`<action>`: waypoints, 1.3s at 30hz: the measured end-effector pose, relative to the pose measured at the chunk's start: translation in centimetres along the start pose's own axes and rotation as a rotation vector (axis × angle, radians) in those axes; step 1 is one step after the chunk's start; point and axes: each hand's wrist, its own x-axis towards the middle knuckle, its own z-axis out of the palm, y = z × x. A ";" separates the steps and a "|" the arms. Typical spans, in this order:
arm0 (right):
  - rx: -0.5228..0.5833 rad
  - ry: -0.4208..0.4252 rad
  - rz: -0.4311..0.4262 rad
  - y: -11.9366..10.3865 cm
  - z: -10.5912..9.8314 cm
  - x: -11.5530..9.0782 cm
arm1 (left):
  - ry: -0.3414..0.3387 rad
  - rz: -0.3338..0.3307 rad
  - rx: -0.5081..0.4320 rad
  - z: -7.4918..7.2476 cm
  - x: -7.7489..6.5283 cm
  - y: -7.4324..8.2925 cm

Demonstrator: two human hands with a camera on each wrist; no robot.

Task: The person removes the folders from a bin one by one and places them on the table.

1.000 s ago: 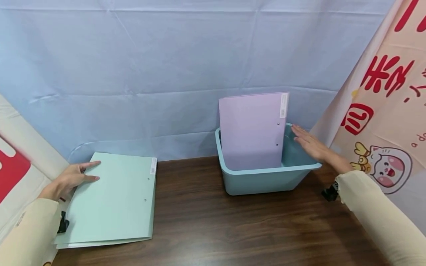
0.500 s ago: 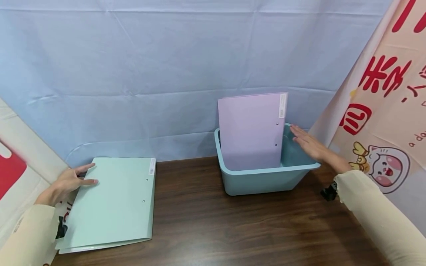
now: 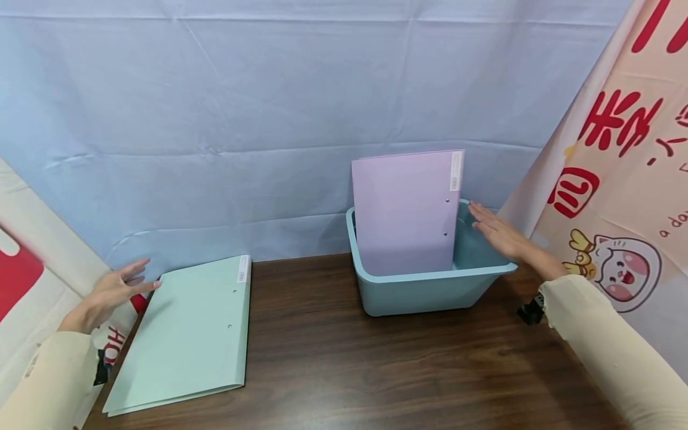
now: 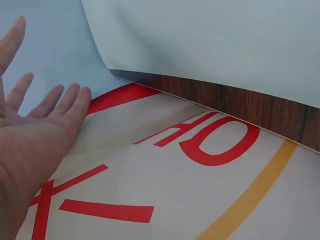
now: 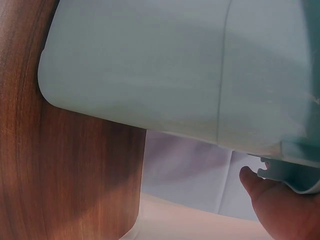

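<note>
A pale green folder (image 3: 185,328) lies on the table at the left, two rivets and a white label along its right side. Beside its upper left corner is my left hand (image 3: 111,292), fingers spread; in the left wrist view the hand (image 4: 37,135) looks apart from the folder (image 4: 215,40). At the right, a lilac folder (image 3: 403,209) stands upright in a blue-green plastic bin (image 3: 424,295). My right hand (image 3: 500,233) rests at the bin's right rim with straight fingers. The right wrist view has its thumb (image 5: 252,180) outside the bin, beneath the rim.
Dark wood tabletop (image 3: 306,352) stretches between the green folder and the bin. A light blue cloth (image 3: 301,119) hangs behind. Printed cloths flank the table, one at the left (image 3: 32,298) and one at the right (image 3: 618,197).
The left hand has let go of the green folder and drawn off its left edge. The folder's lower left corner has shifted slightly right and down. The right hand and bin stay put.
</note>
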 end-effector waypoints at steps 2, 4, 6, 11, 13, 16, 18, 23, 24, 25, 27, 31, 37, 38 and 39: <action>0.002 0.002 -0.001 -0.1 0.0 0.0 | 0.004 0.005 -0.006 0.2 0.1 0.2; 0.004 0.004 -0.002 -0.1 0.0 0.1 | 0.007 0.017 -0.013 0.4 0.2 0.4; 0.004 0.003 -0.003 -0.1 -0.1 0.1 | 0.008 0.026 -0.020 0.6 0.3 0.6; 0.004 -0.001 -0.007 -0.1 -0.1 0.0 | 0.024 0.051 -0.025 1.0 0.6 1.2; 0.003 -0.002 -0.010 -0.1 -0.1 0.0 | 0.029 0.053 -0.025 1.1 0.5 1.4; 0.001 -0.003 -0.012 -0.3 -0.1 0.0 | 0.030 0.058 -0.028 1.4 0.5 1.7; 0.001 -0.003 -0.015 -0.4 -0.2 0.0 | 0.021 0.066 -0.031 1.7 0.4 1.9; 0.003 -0.002 -0.017 -0.5 -0.2 -0.2 | -0.012 0.093 -0.043 2.2 0.5 2.8; 0.003 -0.003 -0.016 -0.5 -0.2 -0.3 | -0.016 0.097 -0.046 2.3 0.5 3.0; 0.003 -0.003 -0.017 -0.4 -0.2 -0.3 | -0.018 0.100 -0.048 2.4 0.6 3.2; 0.004 -0.003 -0.021 -0.3 -0.2 -0.3 | -0.018 0.108 -0.045 2.7 0.7 3.7; 0.005 -0.003 -0.029 -0.1 -0.1 -0.3 | -0.029 0.137 0.005 3.6 0.6 4.6; 0.001 0.002 -0.039 0.0 -0.2 -0.2 | -0.079 0.188 0.062 5.8 0.7 6.1; 0.000 0.001 -0.039 0.0 -0.2 -0.2 | -0.077 0.193 0.067 6.2 0.7 6.3; 0.001 -0.001 -0.037 0.0 -0.2 -0.2 | -0.081 0.195 0.070 6.5 0.8 6.5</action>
